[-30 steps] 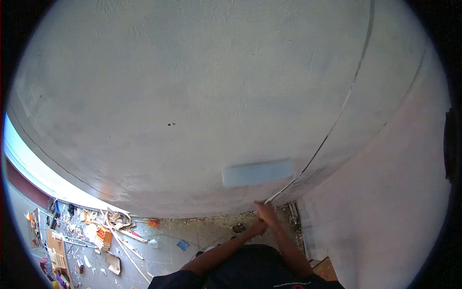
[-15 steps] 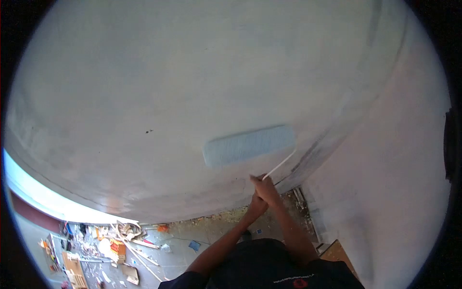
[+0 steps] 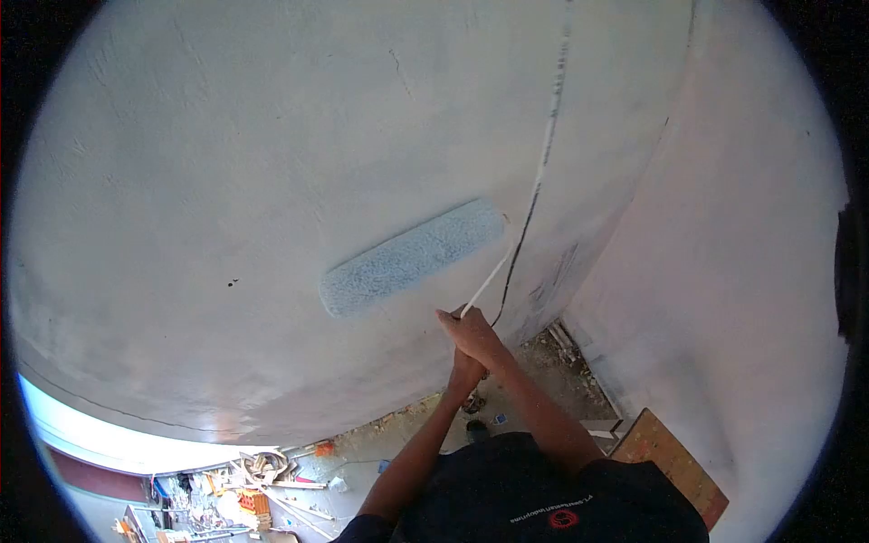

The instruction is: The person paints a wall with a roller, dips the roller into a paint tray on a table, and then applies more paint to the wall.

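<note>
A paint roller with a fluffy pale-blue sleeve (image 3: 412, 258) lies against the grey wall (image 3: 272, 163), its right end higher than its left. Its thin white wire frame (image 3: 486, 282) runs from the sleeve's right end down to my hands. My right hand (image 3: 472, 333) is closed around the roller's handle, just below the wire. Directly beneath it, my left hand (image 3: 466, 369) is wrapped low on the handle, partly covered by the right hand and forearm. The handle itself is hidden inside my grip.
A dark, partly whitened line (image 3: 543, 163) runs down the wall, right of the roller. A paler wall (image 3: 724, 271) meets it at a corner. A wooden board (image 3: 668, 462) stands at lower right. Scattered debris (image 3: 244, 493) covers the floor at lower left.
The roller and both hands have shifted left and slightly up in view, and the sleeve is more steeply tilted. My view has turned too; more of the wooden board shows.
</note>
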A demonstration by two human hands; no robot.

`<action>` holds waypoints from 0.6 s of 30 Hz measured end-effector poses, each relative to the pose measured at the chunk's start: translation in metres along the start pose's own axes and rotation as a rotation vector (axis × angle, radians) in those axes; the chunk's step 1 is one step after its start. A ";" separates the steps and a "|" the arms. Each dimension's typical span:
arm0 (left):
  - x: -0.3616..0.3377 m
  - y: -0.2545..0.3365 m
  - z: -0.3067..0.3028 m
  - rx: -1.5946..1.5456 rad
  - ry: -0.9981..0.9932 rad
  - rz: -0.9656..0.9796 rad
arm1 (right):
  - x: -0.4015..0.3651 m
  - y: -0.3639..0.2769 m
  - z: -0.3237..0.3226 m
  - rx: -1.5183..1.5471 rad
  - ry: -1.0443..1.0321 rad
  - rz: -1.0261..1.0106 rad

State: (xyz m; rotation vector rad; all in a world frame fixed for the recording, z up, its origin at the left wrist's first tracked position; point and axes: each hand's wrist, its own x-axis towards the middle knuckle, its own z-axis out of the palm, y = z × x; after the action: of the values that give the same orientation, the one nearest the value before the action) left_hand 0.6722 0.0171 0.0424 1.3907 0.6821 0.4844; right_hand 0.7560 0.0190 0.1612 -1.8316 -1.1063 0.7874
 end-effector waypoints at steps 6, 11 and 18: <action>-0.032 -0.095 0.015 0.086 0.126 0.040 | -0.018 0.146 0.081 -0.486 -0.065 -0.297; -0.042 -0.111 0.013 0.015 0.154 0.013 | -0.013 0.187 0.110 -0.210 -0.147 0.100; 0.002 -0.005 -0.008 0.233 0.112 0.192 | -0.001 0.004 0.006 -0.004 -0.114 0.080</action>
State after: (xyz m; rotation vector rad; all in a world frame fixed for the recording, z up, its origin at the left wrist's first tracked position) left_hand 0.6679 0.0232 0.0371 1.6674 0.7153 0.6542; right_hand 0.7522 0.0188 0.1555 -1.8631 -1.1125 0.9469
